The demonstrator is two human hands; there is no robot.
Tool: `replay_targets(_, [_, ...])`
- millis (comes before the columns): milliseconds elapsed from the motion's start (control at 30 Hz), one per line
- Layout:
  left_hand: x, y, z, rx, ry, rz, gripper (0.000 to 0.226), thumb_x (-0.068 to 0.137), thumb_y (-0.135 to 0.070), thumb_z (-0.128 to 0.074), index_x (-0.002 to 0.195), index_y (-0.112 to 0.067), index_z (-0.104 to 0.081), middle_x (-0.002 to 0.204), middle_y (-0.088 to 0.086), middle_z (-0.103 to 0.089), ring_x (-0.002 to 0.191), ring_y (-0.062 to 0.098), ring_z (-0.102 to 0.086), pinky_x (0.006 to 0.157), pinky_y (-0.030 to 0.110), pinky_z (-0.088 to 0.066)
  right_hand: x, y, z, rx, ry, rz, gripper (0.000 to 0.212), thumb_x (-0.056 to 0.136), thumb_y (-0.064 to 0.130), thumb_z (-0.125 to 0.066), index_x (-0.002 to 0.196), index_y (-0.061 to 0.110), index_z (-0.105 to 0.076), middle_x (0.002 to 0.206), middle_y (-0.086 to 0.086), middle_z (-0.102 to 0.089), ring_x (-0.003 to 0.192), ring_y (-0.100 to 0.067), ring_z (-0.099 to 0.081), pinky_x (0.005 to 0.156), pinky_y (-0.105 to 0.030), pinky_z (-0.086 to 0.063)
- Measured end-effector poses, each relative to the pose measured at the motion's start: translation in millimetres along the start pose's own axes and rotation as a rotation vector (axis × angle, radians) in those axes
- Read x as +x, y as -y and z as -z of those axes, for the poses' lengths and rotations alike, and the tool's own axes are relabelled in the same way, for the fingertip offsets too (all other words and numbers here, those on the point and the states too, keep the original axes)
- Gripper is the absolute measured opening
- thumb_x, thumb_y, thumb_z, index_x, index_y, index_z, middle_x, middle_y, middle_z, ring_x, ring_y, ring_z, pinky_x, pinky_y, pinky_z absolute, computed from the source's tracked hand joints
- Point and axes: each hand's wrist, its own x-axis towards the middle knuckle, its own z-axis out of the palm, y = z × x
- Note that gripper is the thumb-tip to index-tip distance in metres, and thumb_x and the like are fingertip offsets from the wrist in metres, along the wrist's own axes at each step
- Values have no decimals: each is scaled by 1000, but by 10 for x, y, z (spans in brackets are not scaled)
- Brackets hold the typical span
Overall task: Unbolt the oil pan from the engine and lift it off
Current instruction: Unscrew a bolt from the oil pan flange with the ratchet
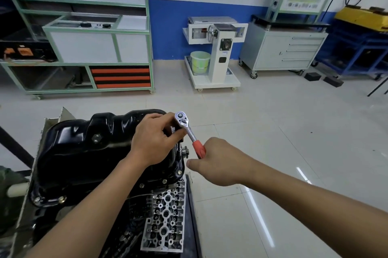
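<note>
A glossy black oil pan (pixel 84 148) sits on top of the upturned engine (pixel 134 215), with several bolts showing along its near flange. A chrome ratchet wrench (pixel 185 125) with a red handle stands over the pan's right edge, its extension running down toward the flange. My left hand (pixel 155 138) grips the ratchet just under its head, fingers curled around it. The red handle end is held by my right hand (pixel 216 159). The socket and the bolt under it are hidden behind my left hand.
A bare aluminium cylinder head (pixel 165 215) lies beside the engine at the front. Beyond the tiled floor stand a green-framed training bench (pixel 84 48), a white engine stand with a green bucket (pixel 200 61), a grey wheeled tool cabinet (pixel 283 52) and a blue rack (pixel 361 52).
</note>
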Motion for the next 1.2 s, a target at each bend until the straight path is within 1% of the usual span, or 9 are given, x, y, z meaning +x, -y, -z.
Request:
replay_targets(233, [-1, -9, 58, 25, 69, -4, 53, 81, -77, -46, 115, -42, -68, 73, -22, -65, 102, 12, -51, 89, 34, -41, 47, 41, 395, -381, 73, -26, 36, 89, 31, -59, 65, 17, -37, 63, 0, -43, 50, -18, -39, 49, -28, -29])
replay_targets(400, [9, -27, 83, -48, 55, -16, 46, 81, -72, -49, 108, -40, -69, 80, -36, -63, 100, -7, -47, 86, 13, -32, 217, 85, 559, -604, 147, -49, 35, 90, 28, -62, 66, 15, -40, 62, -1, -44, 51, -19, -41, 50, -27, -31])
replay_targets(533, [14, -51, 113, -84, 62, -27, 45, 78, -71, -53, 109, -44, -71, 77, -31, -66, 97, 1, -52, 91, 15, -31, 374, 66, 679, -744, 209, -82, 26, 87, 25, -66, 67, 14, -54, 58, 1, -59, 54, -17, -57, 51, -24, -38])
replay_targets(600, [10, -43, 113, -94, 69, -21, 45, 74, -73, -56, 111, -51, -68, 74, -28, -66, 98, 7, -52, 92, 19, -34, 486, 33, 733, -844, 138, -88, 23, 89, 24, -64, 70, 16, -54, 63, 2, -61, 61, -18, -61, 55, -25, -39])
replay_targets(700, [16, -50, 111, -108, 75, 11, 41, 68, -75, -60, 102, -52, -70, 73, -20, -67, 95, 11, -54, 92, 33, -42, 718, 20, 772, -960, -167, -6, 17, 94, 22, -60, 82, 18, -49, 76, 2, -47, 68, -21, -52, 52, -27, -30])
replay_targets(800, [31, -81, 139, -174, 66, 12, 31, 68, -69, -68, 84, -43, -64, 71, -18, -67, 77, 7, -58, 77, 32, -45, 1003, 59, 672, -801, -498, 250, 13, 98, 25, -56, 87, 21, -49, 78, 0, -43, 72, -27, -49, 61, -33, -31])
replay_targets(867, [33, -89, 149, -215, 76, 0, 29, 70, -63, -72, 77, -38, -58, 67, -21, -65, 64, 9, -60, 68, 30, -43, 1160, 46, 559, -627, -616, 421, 20, 99, 20, -52, 82, 19, -44, 77, 1, -42, 78, -29, -48, 66, -37, -30])
replay_targets(1033, [33, -126, 90, -159, 10, 69, 35, 72, -58, -75, 78, -28, -58, 67, -20, -66, 64, 9, -61, 64, 31, -46, 1234, -95, 449, -346, -743, 454, 30, 100, 17, -50, 73, 17, -37, 67, 5, -36, 69, -26, -37, 63, -35, -23])
replay_targets(1200, [13, -84, 82, -157, 21, 43, 39, 71, -63, -71, 77, -27, -55, 66, -20, -65, 63, 10, -60, 64, 31, -45, 1056, -199, 439, -534, -672, 270, 28, 96, 31, -54, 73, 20, -44, 74, 0, -54, 66, -23, -45, 53, -30, -26])
